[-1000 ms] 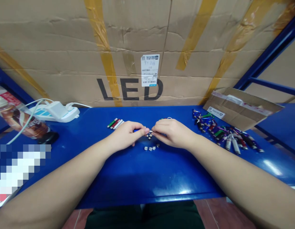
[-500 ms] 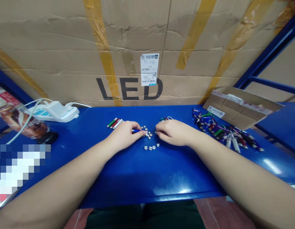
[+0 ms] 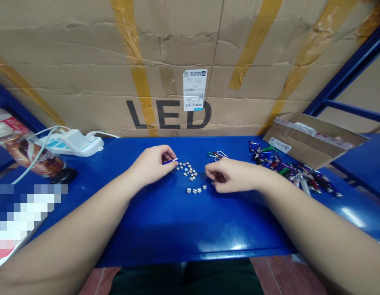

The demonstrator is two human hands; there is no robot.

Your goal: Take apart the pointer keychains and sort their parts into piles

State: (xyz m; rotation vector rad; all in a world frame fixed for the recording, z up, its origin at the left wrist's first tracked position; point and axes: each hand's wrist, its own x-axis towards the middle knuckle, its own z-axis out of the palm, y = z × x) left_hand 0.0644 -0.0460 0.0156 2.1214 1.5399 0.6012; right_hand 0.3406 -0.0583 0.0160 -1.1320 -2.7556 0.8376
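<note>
My left hand (image 3: 153,164) is closed around a small blue flashlight (image 3: 170,161), whose silver tip pokes out toward a cluster of several silver button batteries (image 3: 186,169). A short row of more batteries (image 3: 196,189) lies nearer to me. My right hand (image 3: 231,176) rests on the blue table (image 3: 177,225) just right of the batteries, its fingers curled loosely; whether anything is in them I cannot make out. Behind it lie a few keyring clips (image 3: 217,155).
A heap of several small coloured flashlights (image 3: 288,172) lies at the right. A flattened cardboard piece (image 3: 313,139) is behind it. A white power strip (image 3: 75,143) and a coffee bottle (image 3: 27,153) stand left. A big LED carton (image 3: 190,65) walls the back.
My hands have drawn apart from the middle. The left one moved back and left, carrying the blue flashlight and covering the flashlights that lay there; the right one pulled right, uncovering the batteries.
</note>
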